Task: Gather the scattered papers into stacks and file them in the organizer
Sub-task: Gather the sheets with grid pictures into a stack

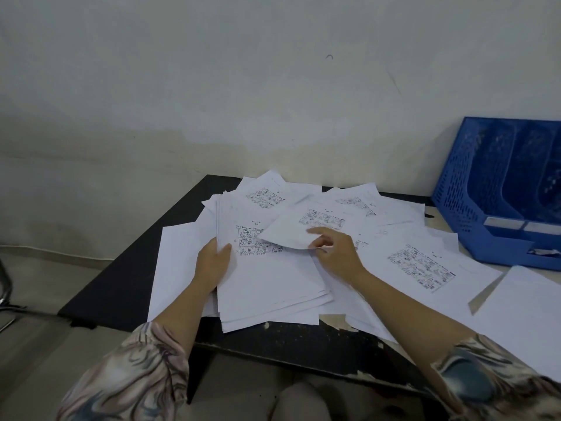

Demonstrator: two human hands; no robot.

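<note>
A rough stack of white printed papers point(270, 287) lies at the table's front middle. My left hand point(214, 262) grips the stack's left edge, thumb on top. My right hand point(337, 253) pinches a single sheet point(285, 233) whose corner is lifted and curled above the stack. More printed sheets point(419, 265) lie scattered across the middle and right of the table. The blue plastic organizer point(473, 208), with upright slots, stands at the far right against the wall.
The black table point(121, 268) has a chipped front edge point(343, 328). A plain white sheet point(525, 314) overhangs at the front right. A pale wall runs behind the table. A chair leg shows at the far left.
</note>
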